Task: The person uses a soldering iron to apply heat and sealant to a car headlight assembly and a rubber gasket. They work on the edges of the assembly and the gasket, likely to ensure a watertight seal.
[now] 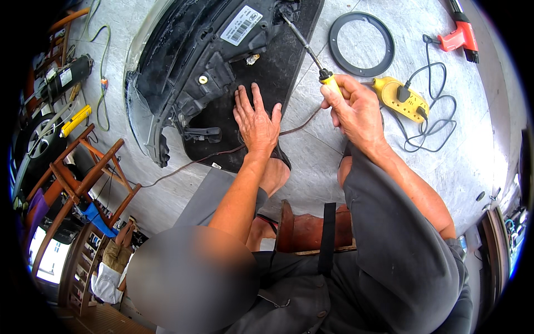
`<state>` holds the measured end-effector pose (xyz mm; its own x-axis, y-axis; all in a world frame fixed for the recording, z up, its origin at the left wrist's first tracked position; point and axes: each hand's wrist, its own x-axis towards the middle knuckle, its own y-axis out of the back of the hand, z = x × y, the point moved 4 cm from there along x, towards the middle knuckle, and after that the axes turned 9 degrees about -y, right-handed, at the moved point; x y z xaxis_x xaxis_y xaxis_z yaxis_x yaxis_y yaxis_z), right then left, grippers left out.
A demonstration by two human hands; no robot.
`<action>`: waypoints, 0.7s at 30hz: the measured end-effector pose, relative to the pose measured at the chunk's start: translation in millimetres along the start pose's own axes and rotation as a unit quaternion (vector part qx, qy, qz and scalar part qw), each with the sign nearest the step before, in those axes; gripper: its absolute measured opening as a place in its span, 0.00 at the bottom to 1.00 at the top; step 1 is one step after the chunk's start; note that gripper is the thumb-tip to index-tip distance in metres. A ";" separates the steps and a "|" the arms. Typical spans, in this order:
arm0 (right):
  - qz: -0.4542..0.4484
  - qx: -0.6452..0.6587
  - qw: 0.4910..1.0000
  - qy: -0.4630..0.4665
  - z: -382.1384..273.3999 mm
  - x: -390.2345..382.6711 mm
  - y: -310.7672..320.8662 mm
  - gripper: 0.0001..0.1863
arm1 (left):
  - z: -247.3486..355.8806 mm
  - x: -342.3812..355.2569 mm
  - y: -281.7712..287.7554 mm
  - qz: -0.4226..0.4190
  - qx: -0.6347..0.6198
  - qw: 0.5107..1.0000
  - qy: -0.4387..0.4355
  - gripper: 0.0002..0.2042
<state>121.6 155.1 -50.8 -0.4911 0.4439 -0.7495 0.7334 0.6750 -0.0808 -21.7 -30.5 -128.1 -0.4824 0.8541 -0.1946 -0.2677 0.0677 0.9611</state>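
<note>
The right hand (356, 108) grips the stiff, light screwdriver (311, 53) by its yellow handle; the left hand (257, 123), fingers spread, presses the black mat (278, 72).

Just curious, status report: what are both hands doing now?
Right hand grips yellow-handled screwdriver, tip at headlight housing. Left hand flat on black mat. Nothing blocking.

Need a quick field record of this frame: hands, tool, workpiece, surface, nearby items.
left hand: flat, palm down on the black mat, beside the headlight housing
right hand: gripping the yellow-handled screwdriver
screwdriver tip: at the housing's upper edge, contact unclear
surface: grey tiled floor
nearby: black ring, yellow power strip, red tool, brown wire
</note>
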 end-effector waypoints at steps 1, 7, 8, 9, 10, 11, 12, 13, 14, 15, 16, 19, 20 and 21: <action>0.000 -0.004 1.000 0.005 1.5 -0.1 0.4 0.17 | 0.1 0.2 -0.2 0.000 0.000 1.000 0.000 0.40; 0.001 0.004 1.000 0.010 5.0 2.2 -0.3 0.17 | -0.3 -0.5 -0.5 0.000 -0.001 1.000 0.001 0.40; 0.003 0.003 1.000 0.011 5.1 2.4 -0.2 0.17 | -0.1 -0.6 -0.4 0.000 -0.001 1.000 0.001 0.40; 0.005 0.001 1.000 0.013 5.3 2.5 -0.1 0.17 | 0.2 -0.3 -0.5 0.000 -0.001 1.000 0.001 0.40; 0.006 0.000 1.000 0.014 5.4 2.6 -0.2 0.18 | 0.0 -0.4 -0.6 -0.001 -0.001 1.000 0.002 0.40; 0.007 -0.003 1.000 0.014 4.9 2.2 -0.3 0.18 | -0.2 -0.5 -0.8 -0.001 0.000 1.000 0.002 0.40; 0.007 -0.006 1.000 0.014 4.0 1.6 -0.3 0.18 | -0.5 -0.5 -0.8 0.000 0.000 1.000 0.002 0.40; 0.008 -0.009 1.000 0.013 3.2 0.9 0.2 0.18 | -0.4 -0.4 -0.8 0.001 -0.001 1.000 0.001 0.40; 0.009 -0.013 1.000 0.013 2.7 0.6 0.6 0.18 | -0.3 -0.3 -0.7 0.002 -0.002 1.000 0.001 0.40; 0.010 -0.017 1.000 0.013 2.2 0.3 0.9 0.17 | -0.2 -0.5 -0.8 0.001 -0.002 1.000 0.001 0.40; 0.010 -0.021 1.000 0.013 1.4 0.0 1.2 0.17 | -0.3 -0.4 -0.8 0.000 -0.002 1.000 0.001 0.40; 0.011 -0.042 0.999 0.018 -1.4 -0.3 2.4 0.17 | 0.0 -0.6 -0.6 -0.002 -0.004 1.000 0.003 0.40; 0.014 -0.047 0.999 0.021 -2.0 -0.6 2.5 0.16 | 0.3 -0.7 -0.6 -0.003 -0.005 1.000 0.004 0.40; 0.017 -0.051 0.998 0.025 -2.5 -0.9 2.3 0.16 | 0.5 -0.5 -0.6 -0.004 -0.005 1.000 0.004 0.40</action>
<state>122.5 157.7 -48.7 -0.4911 0.4948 -0.7169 0.6993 0.7146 0.0142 -20.9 -30.7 -128.5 -0.4868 0.8494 -0.2040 -0.2798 0.0696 0.9575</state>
